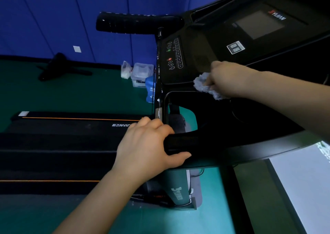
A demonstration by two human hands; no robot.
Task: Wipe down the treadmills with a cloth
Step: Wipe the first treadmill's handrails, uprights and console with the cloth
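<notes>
Head view | your right hand point(225, 79) is clenched on a crumpled grey-white fabric cloth point(205, 85), pressing it to the black plastic treadmill console point(200, 55), button strip just left of your knuckles | your left hand point(148, 144) wraps the black padded handrail point(187, 142), thumb underneath, dark running belt point(62, 144) left of it.

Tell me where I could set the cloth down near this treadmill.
Bare green floor lies between the blue wall and the treadmill deck. It's crowded beside the console, where a plastic box and bags sit. The right hand holds the cloth.
</notes>
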